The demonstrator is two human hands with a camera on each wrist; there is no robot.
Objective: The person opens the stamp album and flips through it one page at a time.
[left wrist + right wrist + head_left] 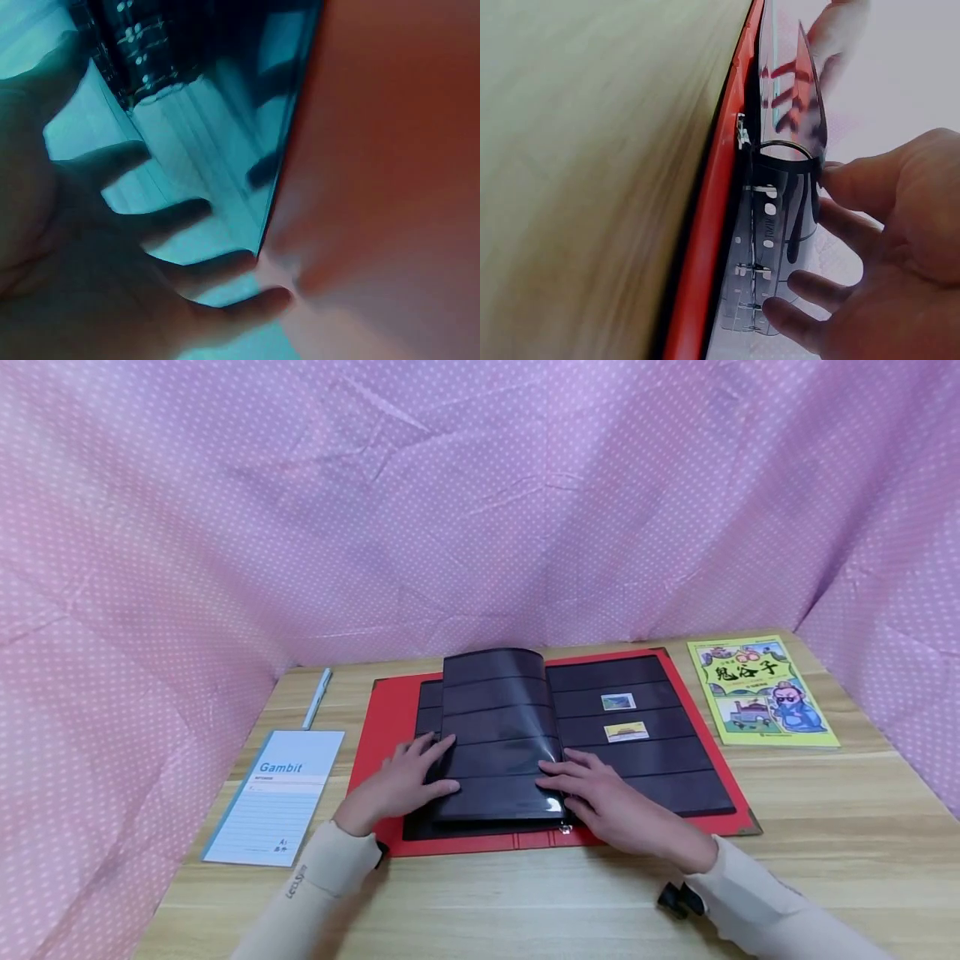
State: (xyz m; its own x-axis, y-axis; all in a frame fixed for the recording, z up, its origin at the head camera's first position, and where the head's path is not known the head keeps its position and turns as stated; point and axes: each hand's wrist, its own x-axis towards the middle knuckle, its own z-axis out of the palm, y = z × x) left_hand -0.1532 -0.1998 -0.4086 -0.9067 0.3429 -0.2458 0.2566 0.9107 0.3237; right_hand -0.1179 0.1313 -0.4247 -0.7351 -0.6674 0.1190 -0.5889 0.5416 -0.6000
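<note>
A red stamp album [393, 706] lies spread on the table, its black pocket page [495, 727] curving up between the two halves. My left hand [397, 783] is at this page's left edge with fingers spread. Near the binding, my right hand [611, 797] rests its extended fingertips on the page's curved surface. The right wrist view shows those fingers [847, 225] against the bent page beside the metal rings [759, 189]. On the right-hand page sit a blue-green stamp [618, 702] and a yellow stamp [626, 732] in separate pocket rows.
A pale blue notebook [281, 810] lies to the left, with a light blue pen [318, 697] beyond it. At the right is a yellow-green comic-style book [761, 693]. Pink dotted cloth [480, 527] hangs behind the wooden table [525, 902].
</note>
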